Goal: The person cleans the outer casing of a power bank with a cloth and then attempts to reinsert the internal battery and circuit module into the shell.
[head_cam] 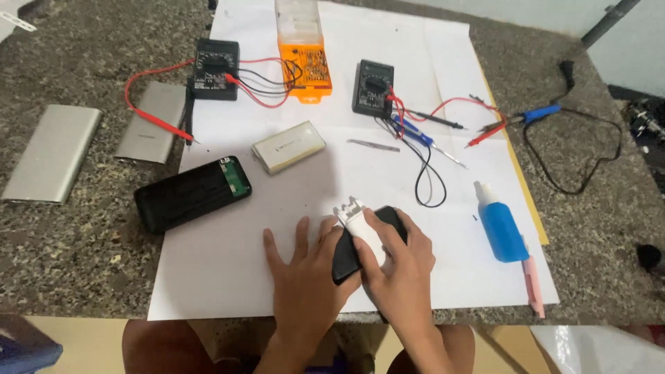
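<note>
Fingers (377,232) curled round white part (360,228), black case (360,246)

An orange plastic bit case (305,62) with a clear, open lid stands at the far middle of the tabletop, on the white paper sheet (228,277). Left of it lies a black multimeter (216,69) whose small screen is too dim to make out; right of it lies a second black multimeter (373,87), its screen just as unclear. The cream battery pack (289,146) near the middle carries a pale rectangular label.
</note>
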